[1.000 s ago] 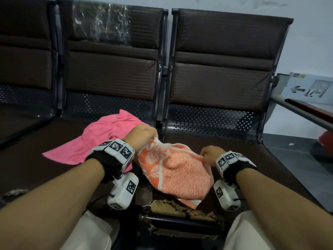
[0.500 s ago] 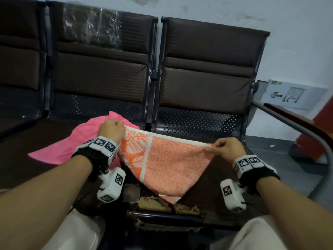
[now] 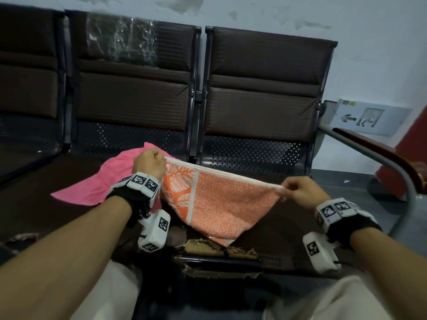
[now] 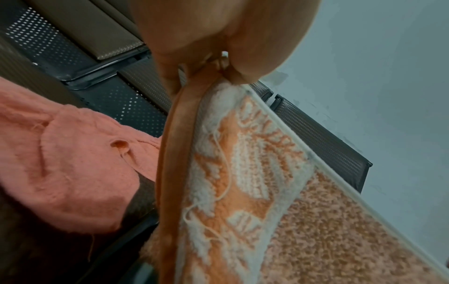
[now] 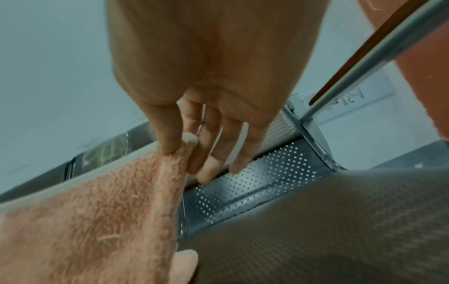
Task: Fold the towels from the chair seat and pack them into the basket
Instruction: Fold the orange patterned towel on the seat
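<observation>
so the task was barely off the ground at this point. the person had the orange-and-white patterned terry towel [image 3: 221, 199] lifted off the dark brown padded chair seat [image 3: 288, 227], stretched by its top hem between both hands, with the rest hanging down in a loose point that just about reached the torn near edge of the seat. the left hand [image 3: 147, 163] was a closed fist wrapped around the left corner, and in the left wrist view you could see the hem vanishing up into the curled fingers [image 4: 218, 63]. the right hand [image 3: 298, 189] was pinching the right corner between thumb and forefinger, other fingers [image 5: 240, 153] hanging loose and holding nothing.

no fold in it that i could see, it looked more like the shake-out-and-square-up stage before the first fold. the plain pink fuzzy towel [image 3: 104, 181] was lying rumpled on the seat to the left, just behind the left hand, untouched.

no basket in any of the views, so i couldn't tell where it was or whether anything was already in it. by my read: nothing folded, nothing packed, both towels left to do.
</observation>
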Tool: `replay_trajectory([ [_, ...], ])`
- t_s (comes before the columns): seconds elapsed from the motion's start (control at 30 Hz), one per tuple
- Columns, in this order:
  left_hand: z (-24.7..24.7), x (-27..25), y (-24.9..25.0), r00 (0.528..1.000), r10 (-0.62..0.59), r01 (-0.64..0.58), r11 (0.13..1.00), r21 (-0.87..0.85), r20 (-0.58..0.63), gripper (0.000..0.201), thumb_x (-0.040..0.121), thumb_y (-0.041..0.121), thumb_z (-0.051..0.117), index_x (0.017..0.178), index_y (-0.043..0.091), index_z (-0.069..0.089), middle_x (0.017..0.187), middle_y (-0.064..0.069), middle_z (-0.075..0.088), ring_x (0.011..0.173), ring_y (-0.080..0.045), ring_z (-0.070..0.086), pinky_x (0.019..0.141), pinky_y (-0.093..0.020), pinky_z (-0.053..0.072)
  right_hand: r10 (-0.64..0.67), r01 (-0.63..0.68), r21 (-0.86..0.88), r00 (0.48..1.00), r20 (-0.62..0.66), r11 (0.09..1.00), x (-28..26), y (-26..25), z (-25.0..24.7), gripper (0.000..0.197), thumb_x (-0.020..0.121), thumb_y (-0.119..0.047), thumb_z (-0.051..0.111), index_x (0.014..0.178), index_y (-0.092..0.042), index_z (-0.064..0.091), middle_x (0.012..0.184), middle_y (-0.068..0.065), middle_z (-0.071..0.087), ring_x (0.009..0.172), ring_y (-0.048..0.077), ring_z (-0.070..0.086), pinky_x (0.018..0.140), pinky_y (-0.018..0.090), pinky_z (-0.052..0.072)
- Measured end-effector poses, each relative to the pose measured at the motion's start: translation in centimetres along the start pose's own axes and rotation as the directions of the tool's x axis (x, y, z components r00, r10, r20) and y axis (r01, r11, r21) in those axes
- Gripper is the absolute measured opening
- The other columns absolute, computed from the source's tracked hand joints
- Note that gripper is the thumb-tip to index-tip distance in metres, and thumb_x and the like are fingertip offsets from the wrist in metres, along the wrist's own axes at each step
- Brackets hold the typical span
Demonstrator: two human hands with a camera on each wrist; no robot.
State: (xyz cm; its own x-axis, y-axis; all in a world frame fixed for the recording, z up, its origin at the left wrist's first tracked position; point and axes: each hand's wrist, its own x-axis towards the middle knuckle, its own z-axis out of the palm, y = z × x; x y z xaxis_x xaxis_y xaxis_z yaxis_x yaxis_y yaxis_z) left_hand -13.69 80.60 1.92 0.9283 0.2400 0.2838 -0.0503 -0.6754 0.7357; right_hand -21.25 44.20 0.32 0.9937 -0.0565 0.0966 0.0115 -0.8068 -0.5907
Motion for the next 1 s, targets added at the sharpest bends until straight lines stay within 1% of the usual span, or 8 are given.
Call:
replay_trajectory([
  [0.17, -0.1, -0.1, -0.3, 1.000, 0.010, -0.009, 1.000, 0.014, -0.021, 0.020, 0.090, 0.008, 0.045, 0.086, 0.004, 0.064, 0.091, -0.019, 0.065, 0.088, -0.035, 0.057, 0.070, -0.035, 0.040, -0.001, 0.081, 0.338, 0.974, -0.228, 0.938, 0.3, -0.4, -0.1, 0.012, 0.068, -0.008, 0.082, 0.075, -0.016, 0.076, 0.069, -0.003, 0.072, 0.061, 0.002, 0.062, 0.063, 0.014, 0.049],
  [0.37, -0.4, 0.3, -0.8, 0.999, 0.009, -0.008, 1.000, 0.014, -0.044, 0.021, 0.091, 0.010, 0.045, 0.086, 0.002, 0.064, 0.096, -0.021, 0.065, 0.086, -0.033, 0.055, 0.072, -0.034, 0.039, 0.084, 0.033, 0.646, 0.985, -0.149, 0.762, 0.7, -1.7, -0.1, 0.012, 0.076, -0.014, 0.075, 0.081, -0.003, 0.075, 0.074, 0.007, 0.074, 0.068, 0.016, 0.070, 0.059, 0.022, 0.057],
  [0.47, -0.4, 0.4, -0.8, 0.999, -0.010, 0.009, 1.000, -0.008, -0.045, 0.023, 0.091, 0.012, 0.045, 0.085, 0.001, 0.064, 0.095, -0.022, 0.065, 0.083, -0.031, 0.054, 0.072, -0.035, 0.041, 0.163, -0.051, 0.556, 0.974, -0.155, 0.829, 1.0, -2.1, 0.4, 0.027, 0.081, -0.024, 0.073, 0.078, 0.003, 0.074, 0.061, 0.007, 0.071, 0.056, 0.013, 0.067, 0.051, 0.022, 0.055],
  [0.53, -0.3, 0.3, -0.6, 0.999, 0.012, -0.012, 1.000, -0.014, -0.033, 0.022, 0.090, 0.011, 0.046, 0.082, 0.003, 0.065, 0.090, -0.018, 0.065, 0.087, -0.033, 0.057, 0.073, -0.035, 0.042, 0.219, -0.149, 0.322, 0.957, -0.192, 0.935, 1.0, -2.0, 0.8, 0.020, 0.078, -0.024, 0.077, 0.068, -0.006, 0.075, 0.045, -0.001, 0.062, 0.042, 0.006, 0.059, 0.043, 0.015, 0.047],
  [0.63, -0.1, -0.2, -0.2, 0.999, 0.046, -0.046, 0.999, -0.016, -0.013, 0.021, 0.088, 0.009, 0.046, 0.071, 0.013, 0.057, 0.075, -0.009, 0.058, 0.078, -0.027, 0.053, 0.066, -0.029, 0.034, 0.299, -0.264, 0.199, 0.939, -0.171, 0.944, 1.1, -2.1, 1.2, 0.015, 0.074, -0.013, 0.079, 0.062, -0.013, 0.072, 0.046, -0.001, 0.064, 0.041, 0.005, 0.060, 0.042, 0.016, 0.047],
  [0.83, -0.1, -0.1, 0.0, 0.998, 0.062, -0.063, 0.997, -0.045, -0.005, 0.022, 0.089, 0.008, 0.045, 0.081, 0.006, 0.066, 0.086, -0.016, 0.066, 0.083, -0.030, 0.058, 0.068, -0.031, 0.039, 0.378, -0.314, 0.299, 0.907, -0.187, 0.901, 2.0, -2.7, 2.1, 0.027, 0.071, 0.013, 0.070, 0.077, -0.008, 0.054, 0.063, 0.010, 0.062, 0.043, 0.015, 0.064, 0.043, 0.029, 0.053],
  [0.9, -0.1, -0.1, 0.0, 0.998, 0.065, -0.065, 0.997, -0.041, -0.003, 0.023, 0.089, 0.009, 0.044, 0.082, 0.006, 0.066, 0.088, -0.016, 0.067, 0.084, -0.031, 0.058, 0.068, -0.030, 0.039, 0.428, -0.350, 0.471, 0.901, -0.067, 0.810, 2.3, -2.8, 2.2, 0.025, 0.074, 0.014, 0.068, 0.080, -0.005, 0.054, 0.066, 0.015, 0.064, 0.048, 0.021, 0.065, 0.052, 0.038, 0.058],
  [1.0, -0.1, 0.0, 0.0, 0.998, 0.067, -0.067, 0.997, -0.035, 0.000, 0.023, 0.089, 0.009, 0.044, 0.078, 0.008, 0.063, 0.084, -0.015, 0.065, 0.082, -0.031, 0.057, 0.067, -0.031, 0.039, 0.403, -0.362, 0.637, 0.911, 0.088, 0.680, 2.4, -2.8, 2.2, 0.013, 0.080, 0.005, 0.069, 0.074, -0.001, 0.059, 0.065, 0.015, 0.069, 0.052, 0.020, 0.067, 0.050, 0.031, 0.057],
])
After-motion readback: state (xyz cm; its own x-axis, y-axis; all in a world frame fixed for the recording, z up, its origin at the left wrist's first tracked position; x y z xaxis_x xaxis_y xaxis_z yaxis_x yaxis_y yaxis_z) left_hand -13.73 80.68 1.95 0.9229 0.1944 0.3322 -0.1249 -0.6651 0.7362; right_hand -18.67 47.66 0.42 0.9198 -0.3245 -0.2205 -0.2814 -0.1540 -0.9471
